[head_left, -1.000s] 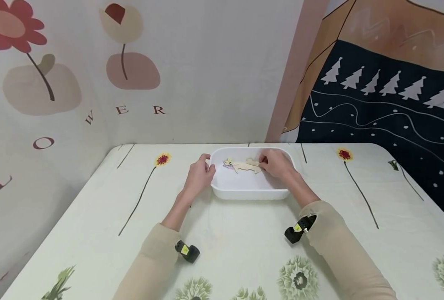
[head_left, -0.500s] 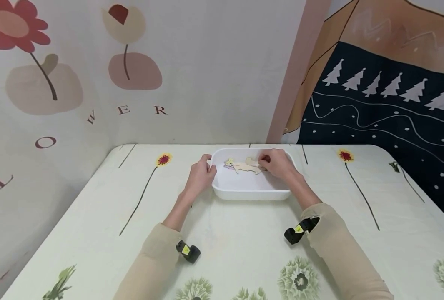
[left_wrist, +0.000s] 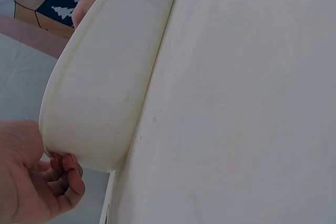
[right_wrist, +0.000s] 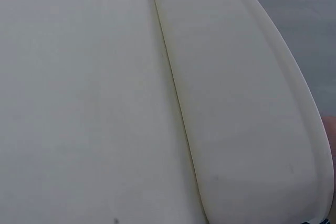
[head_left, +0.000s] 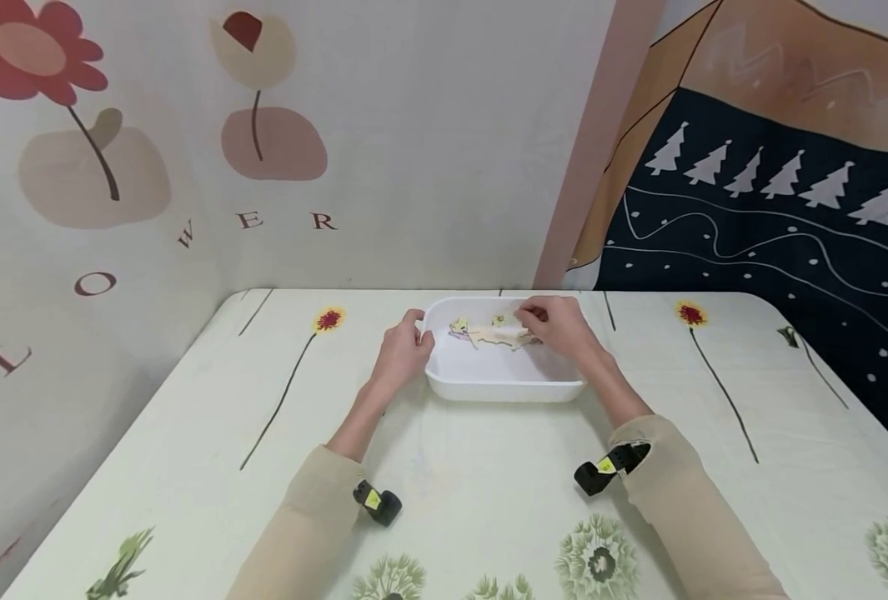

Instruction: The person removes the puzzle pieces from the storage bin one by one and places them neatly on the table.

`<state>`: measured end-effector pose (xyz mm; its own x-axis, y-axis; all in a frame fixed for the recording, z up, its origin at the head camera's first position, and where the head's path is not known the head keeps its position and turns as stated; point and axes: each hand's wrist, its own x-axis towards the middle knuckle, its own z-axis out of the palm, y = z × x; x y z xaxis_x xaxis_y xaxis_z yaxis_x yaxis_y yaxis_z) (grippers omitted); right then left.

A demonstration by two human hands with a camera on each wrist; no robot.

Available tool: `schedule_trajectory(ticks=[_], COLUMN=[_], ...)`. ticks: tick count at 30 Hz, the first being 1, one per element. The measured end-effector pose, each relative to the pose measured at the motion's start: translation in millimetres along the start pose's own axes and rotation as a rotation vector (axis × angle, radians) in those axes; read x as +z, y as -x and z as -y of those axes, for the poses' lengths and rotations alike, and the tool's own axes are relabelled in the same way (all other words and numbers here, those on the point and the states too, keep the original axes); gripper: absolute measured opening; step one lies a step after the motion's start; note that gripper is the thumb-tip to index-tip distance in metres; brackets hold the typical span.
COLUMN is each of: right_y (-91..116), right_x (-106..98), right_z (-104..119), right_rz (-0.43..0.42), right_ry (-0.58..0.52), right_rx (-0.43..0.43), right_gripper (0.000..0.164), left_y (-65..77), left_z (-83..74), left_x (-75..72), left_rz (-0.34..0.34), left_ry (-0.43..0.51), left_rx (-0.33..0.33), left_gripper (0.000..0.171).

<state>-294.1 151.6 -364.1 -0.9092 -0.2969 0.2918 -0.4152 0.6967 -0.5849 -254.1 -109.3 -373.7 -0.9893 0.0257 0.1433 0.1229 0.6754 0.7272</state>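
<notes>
A white plastic tub (head_left: 504, 390) stands near the far edge of the table. With my left hand (head_left: 401, 350) I hold its left rim, the thumb over the edge; in the left wrist view curled fingers (left_wrist: 73, 177) sit under the rim. Inside the tub lies a thin, pale yellow cut-out figure (head_left: 492, 335) with a yellow head and a touch of purple at its left end. My right hand (head_left: 559, 327) is over the tub's right side, pinching a small yellow cut-out piece (head_left: 500, 319) with a dark mark on it. The tub wall hides most of this hand in the right wrist view.
The tub rests on a table covered by a pale cloth (head_left: 481, 475) printed with flowers. A light curtain (head_left: 428, 167) with flower prints hangs behind it. At the right is a dark cloth (head_left: 781, 225) with white trees.
The small piece in my right hand has turned from a plain face to a patterned one, and the fingers have shifted slightly left. My left hand keeps its hold on the rim.
</notes>
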Motion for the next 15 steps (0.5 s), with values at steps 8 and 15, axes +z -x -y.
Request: schedule_trajectory(ticks=[8,15], right_y=[6,11], right_x=[-3,-6], right_z=[2,1], right_rz=[-0.036,-0.058], right_ry=[-0.137,-0.204], right_rx=[0.025,0.023], right_gripper=[0.02,0.019], left_y=[0.3,0.1], left_z=[0.1,0.6], left_x=[-0.4,-0.1], left_rz=[-0.003,-0.004], left_ry=[0.001,0.005], left_rx=[0.009,0.008], left_gripper=[0.042,0.042])
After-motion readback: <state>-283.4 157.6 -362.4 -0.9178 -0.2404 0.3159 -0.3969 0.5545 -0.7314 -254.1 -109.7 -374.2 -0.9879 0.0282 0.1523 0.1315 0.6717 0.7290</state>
